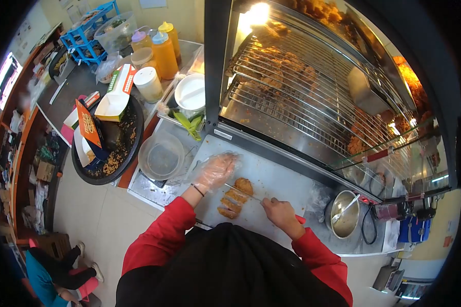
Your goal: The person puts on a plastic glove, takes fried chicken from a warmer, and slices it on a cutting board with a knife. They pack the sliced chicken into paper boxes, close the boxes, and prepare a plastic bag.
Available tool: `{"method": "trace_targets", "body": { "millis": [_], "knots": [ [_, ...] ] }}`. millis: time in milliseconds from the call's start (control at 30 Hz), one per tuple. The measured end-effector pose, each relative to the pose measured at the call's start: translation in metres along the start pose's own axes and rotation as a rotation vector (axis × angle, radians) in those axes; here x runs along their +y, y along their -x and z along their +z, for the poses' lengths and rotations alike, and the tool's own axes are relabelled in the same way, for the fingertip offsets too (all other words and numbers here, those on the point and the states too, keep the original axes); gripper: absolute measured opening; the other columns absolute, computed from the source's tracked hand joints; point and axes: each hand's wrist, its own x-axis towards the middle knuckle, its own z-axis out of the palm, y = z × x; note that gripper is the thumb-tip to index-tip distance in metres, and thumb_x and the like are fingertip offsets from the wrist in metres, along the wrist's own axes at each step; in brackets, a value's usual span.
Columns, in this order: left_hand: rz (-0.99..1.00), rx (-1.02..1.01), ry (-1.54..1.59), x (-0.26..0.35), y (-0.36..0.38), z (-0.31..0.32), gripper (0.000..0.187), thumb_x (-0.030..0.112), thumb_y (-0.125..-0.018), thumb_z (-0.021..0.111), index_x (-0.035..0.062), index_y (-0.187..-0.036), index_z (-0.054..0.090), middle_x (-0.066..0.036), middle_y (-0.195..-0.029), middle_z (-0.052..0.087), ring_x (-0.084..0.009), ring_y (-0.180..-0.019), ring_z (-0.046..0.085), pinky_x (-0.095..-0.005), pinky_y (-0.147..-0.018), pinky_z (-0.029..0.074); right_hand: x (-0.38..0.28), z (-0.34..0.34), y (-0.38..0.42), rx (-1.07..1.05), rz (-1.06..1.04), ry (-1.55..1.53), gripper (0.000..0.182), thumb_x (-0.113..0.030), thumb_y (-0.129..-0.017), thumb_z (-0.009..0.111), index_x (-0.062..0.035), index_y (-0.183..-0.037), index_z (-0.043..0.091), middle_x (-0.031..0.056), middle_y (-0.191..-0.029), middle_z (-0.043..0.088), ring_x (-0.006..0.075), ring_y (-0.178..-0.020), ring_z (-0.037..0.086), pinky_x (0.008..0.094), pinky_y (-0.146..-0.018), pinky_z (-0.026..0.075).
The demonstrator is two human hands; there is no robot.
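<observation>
A breaded fried cutlet [235, 197] lies on a white cutting board [271, 179], cut into several strips. My left hand [215, 171], in a clear plastic glove, rests beside the uncut end of the cutlet with fingers spread. My right hand [280, 212] grips a knife with a red handle, its blade [243, 192] lying across the cutlet. Both arms wear red sleeves.
A heated display case [312, 82] with wire racks of fried food stands behind the board. A clear plastic container [161, 156] sits to the left, a metal pot with a ladle [343, 215] to the right. Sauce bottles [165, 51], a round black tray [107, 148] and boxes lie further left. A person crouches at bottom left [56, 276].
</observation>
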Motion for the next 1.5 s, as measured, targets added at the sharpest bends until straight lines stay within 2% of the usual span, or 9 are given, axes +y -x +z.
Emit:
{"method": "trace_targets", "body": {
  "millis": [200,300,633,933,1133,1167,1267,1367,1500],
  "knots": [
    [-0.059,-0.006,-0.026,-0.016,-0.006,0.024,0.034,0.022,-0.088,0.036,0.0015,-0.11,0.052,-0.018,-0.111,0.053,-0.0332,-0.103,0.049,-0.0382,-0.091,0.037,0.014,0.024,-0.008,-0.018,-0.005,0.001,0.009,-0.018,-0.081,0.045,-0.0091,-0.081,0.049,0.0118,-0.063,0.054,0.0298,-0.05,0.056,0.0396,-0.045,0.046],
    [-0.268,-0.221,-0.046,-0.014,-0.005,0.016,0.034,0.022,-0.088,0.035,0.003,-0.111,0.052,-0.019,-0.112,0.052,-0.0336,-0.102,0.049,-0.0386,-0.09,0.037,0.018,0.032,-0.018,0.0,-0.03,-0.021,0.009,-0.017,-0.081,0.046,-0.0086,-0.082,0.05,0.0119,-0.063,0.055,0.0298,-0.05,0.056,0.0394,-0.045,0.046],
    [-0.049,-0.002,0.02,0.0,-0.015,-0.018,0.032,0.021,-0.087,0.035,0.0039,-0.105,0.055,-0.02,-0.104,0.055,-0.0365,-0.095,0.051,-0.0414,-0.085,0.04,0.014,-0.025,-0.026,0.005,-0.075,0.016,0.012,-0.02,-0.082,0.048,-0.009,-0.082,0.05,0.0106,-0.061,0.053,0.0294,-0.049,0.055,0.0394,-0.043,0.045],
    [-0.248,-0.084,0.03,-0.013,-0.021,0.009,0.035,0.026,-0.087,0.035,0.0004,-0.098,0.057,-0.023,-0.096,0.057,-0.0392,-0.088,0.052,-0.0427,-0.081,0.041,0.043,0.013,-0.04,-0.074,-0.104,-0.007,0.012,-0.02,-0.082,0.046,-0.0094,-0.083,0.052,0.0123,-0.062,0.055,0.0311,-0.05,0.056,0.0406,-0.047,0.046],
    [-0.381,-0.144,-0.024,-0.017,-0.005,0.015,0.04,0.032,-0.088,0.034,0.0015,-0.105,0.055,-0.021,-0.106,0.054,-0.0358,-0.099,0.049,-0.0403,-0.088,0.038,0.047,0.032,-0.042,-0.104,-0.119,0.03,0.009,-0.014,-0.078,0.047,-0.0083,-0.082,0.051,0.0129,-0.065,0.056,0.0305,-0.055,0.058,0.0408,-0.049,0.047],
    [-0.318,-0.11,-0.053,-0.025,-0.001,0.022,0.048,0.038,-0.089,0.027,0.0029,-0.11,0.051,-0.017,-0.112,0.052,-0.0321,-0.104,0.048,-0.0395,-0.088,0.04,0.045,0.031,-0.045,-0.092,-0.114,0.038,0.009,-0.014,-0.077,0.047,-0.0081,-0.082,0.051,0.0129,-0.067,0.057,0.0302,-0.055,0.058,0.0408,-0.049,0.047],
    [-0.121,0.013,-0.12,-0.042,0.008,0.031,0.047,0.038,-0.087,0.037,0.0039,-0.118,0.047,-0.016,-0.12,0.047,-0.0307,-0.112,0.044,-0.0382,-0.095,0.035,0.035,0.031,-0.04,-0.055,-0.087,0.058,0.009,-0.016,-0.078,0.048,-0.0071,-0.08,0.05,0.0126,-0.071,0.057,0.0291,-0.054,0.058,0.04,-0.049,0.047],
    [0.255,0.281,-0.073,0.0,0.026,-0.014,0.054,0.035,-0.078,0.057,0.0053,-0.121,0.044,-0.016,-0.12,0.047,-0.0311,-0.114,0.043,-0.0396,-0.098,0.031,0.025,0.009,-0.03,0.049,-0.036,0.057,0.011,-0.018,-0.079,0.048,-0.007,-0.078,0.05,0.0129,-0.07,0.057,0.029,-0.055,0.058,0.0394,-0.048,0.047],
    [0.424,-0.125,-0.052,0.047,0.067,-0.032,0.082,0.041,-0.062,0.072,0.0106,-0.128,0.036,-0.018,-0.132,0.033,-0.0319,-0.124,0.029,-0.0423,-0.103,0.021,0.028,-0.012,0.028,0.113,0.176,0.008,0.017,-0.023,-0.082,0.05,-0.0063,-0.077,0.052,0.0143,-0.062,0.055,0.0298,-0.056,0.057,0.0391,-0.046,0.045]
  ]
}}
